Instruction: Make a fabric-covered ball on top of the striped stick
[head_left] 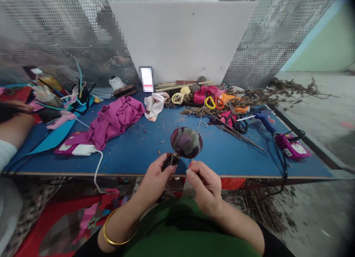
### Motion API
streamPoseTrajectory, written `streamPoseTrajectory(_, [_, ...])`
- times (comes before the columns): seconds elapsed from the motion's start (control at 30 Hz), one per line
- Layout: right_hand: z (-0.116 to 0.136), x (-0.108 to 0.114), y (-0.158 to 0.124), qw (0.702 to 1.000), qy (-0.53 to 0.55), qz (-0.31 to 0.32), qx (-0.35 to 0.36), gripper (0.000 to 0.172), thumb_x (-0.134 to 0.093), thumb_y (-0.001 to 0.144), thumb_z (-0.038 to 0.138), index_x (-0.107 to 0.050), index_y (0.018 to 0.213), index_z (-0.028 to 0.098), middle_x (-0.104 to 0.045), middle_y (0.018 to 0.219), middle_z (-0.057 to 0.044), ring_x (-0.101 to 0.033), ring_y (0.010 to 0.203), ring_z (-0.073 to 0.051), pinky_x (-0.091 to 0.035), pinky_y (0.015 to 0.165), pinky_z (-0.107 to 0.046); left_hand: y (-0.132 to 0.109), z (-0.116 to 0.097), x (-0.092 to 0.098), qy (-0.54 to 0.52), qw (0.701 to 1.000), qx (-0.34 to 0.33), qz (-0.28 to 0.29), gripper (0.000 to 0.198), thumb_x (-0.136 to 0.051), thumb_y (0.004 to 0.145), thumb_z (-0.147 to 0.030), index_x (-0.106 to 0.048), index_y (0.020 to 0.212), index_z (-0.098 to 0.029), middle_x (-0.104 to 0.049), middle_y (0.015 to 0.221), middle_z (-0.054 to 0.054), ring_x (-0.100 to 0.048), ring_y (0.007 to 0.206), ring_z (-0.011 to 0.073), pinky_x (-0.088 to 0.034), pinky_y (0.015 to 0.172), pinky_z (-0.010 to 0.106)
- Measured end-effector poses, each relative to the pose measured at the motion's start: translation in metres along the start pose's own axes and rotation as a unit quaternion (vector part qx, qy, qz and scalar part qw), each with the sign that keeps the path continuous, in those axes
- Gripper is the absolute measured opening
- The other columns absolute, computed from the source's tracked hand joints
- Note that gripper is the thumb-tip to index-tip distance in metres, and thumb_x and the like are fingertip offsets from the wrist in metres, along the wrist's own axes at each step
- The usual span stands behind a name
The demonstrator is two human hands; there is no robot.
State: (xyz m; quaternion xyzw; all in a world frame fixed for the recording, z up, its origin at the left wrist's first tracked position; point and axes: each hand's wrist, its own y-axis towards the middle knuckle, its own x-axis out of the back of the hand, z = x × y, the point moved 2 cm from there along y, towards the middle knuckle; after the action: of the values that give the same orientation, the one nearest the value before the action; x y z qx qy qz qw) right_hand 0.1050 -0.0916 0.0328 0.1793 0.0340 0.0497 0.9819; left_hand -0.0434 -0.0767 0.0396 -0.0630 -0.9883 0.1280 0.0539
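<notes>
Head view: at far left, one co-worker's arm (pixel 15 133) reaches in over the blue surface (pixel 135 153). Next comes one magenta cloth (pixel 119 114), then one white cloth (pixel 154 105). Your left hand (pixel 156 179) angles up and rightward, thumb and fingers closed round the dark neck (pixel 174 160) of one camouflage-covered ball (pixel 186 142), raised in front of you by the near edge. Your right hand (pixel 206 185), just below and right of the ball, is curled, thumb to forefinger; whether you pinch anything is too small to tell. Beyond sit one yellow loop (pixel 206 102), one orange loop (pixel 222 102) and one blue glue gun (pixel 264 119).
</notes>
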Motion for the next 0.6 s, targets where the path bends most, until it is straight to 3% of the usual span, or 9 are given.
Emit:
streamPoseTrajectory(0.13, [0.006,0.000,0.008,0.997,-0.021,0.066,0.016,0.025,-0.052,0.089,0.021,-0.052,0.064,0.020,-0.042,0.058,0.003,-0.038,0.054,-0.012,-0.033,0.054,-0.026,0.002,-0.003,0.007,0.142,0.987,-0.067,-0.027,0.023,-0.054,0.081,-0.026,-0.059,0.102,-0.017,-0.063,0.089,0.002,-0.056,0.083,0.0187,-0.044,0.078,0.029])
streamPoseTrajectory(0.27, [0.014,0.011,0.025,0.989,0.014,0.148,-0.007,0.020,-0.049,0.092,0.024,-0.062,0.077,0.021,-0.063,0.075,-0.003,-0.057,0.068,-0.016,-0.044,0.065,-0.030,0.003,-0.001,0.014,0.249,0.966,-0.062,0.003,0.026,-0.050,0.084,-0.027,-0.056,0.108,-0.020,-0.067,0.103,0.006,-0.059,0.099,0.0252,-0.042,0.089,0.036])
streamPoseTrajectory(0.37, [0.023,0.024,0.041,0.990,-0.020,0.141,0.013,0.017,-0.052,0.092,0.022,-0.067,0.083,0.022,-0.067,0.088,-0.005,-0.061,0.082,-0.020,-0.046,0.073,-0.033,0.002,0.000,0.016,0.307,0.950,-0.048,0.018,0.029,-0.047,0.086,-0.028,-0.054,0.114,-0.022,-0.067,0.107,0.008,-0.060,0.102,0.0276,-0.041,0.091,0.039])
streamPoseTrajectory(0.47, [0.031,0.030,0.057,0.984,-0.089,0.137,0.065,0.016,-0.057,0.088,0.019,-0.070,0.079,0.022,-0.063,0.081,-0.004,-0.056,0.075,-0.017,-0.043,0.068,-0.029,-0.001,-0.003,0.014,0.358,0.932,-0.044,0.037,0.032,-0.044,0.088,-0.027,-0.052,0.119,-0.022,-0.067,0.109,0.010,-0.061,0.101,0.0294,-0.042,0.087,0.040])
streamPoseTrajectory(0.6, [0.034,0.025,0.079,0.956,-0.159,0.222,0.109,0.015,-0.060,0.085,0.017,-0.072,0.078,0.023,-0.056,0.079,-0.002,-0.050,0.071,-0.014,-0.039,0.064,-0.026,-0.007,-0.008,0.008,0.409,0.907,-0.061,0.075,0.027,-0.040,0.088,-0.022,-0.054,0.112,-0.022,-0.068,0.106,0.009,-0.063,0.097,0.0287,-0.045,0.080,0.037])
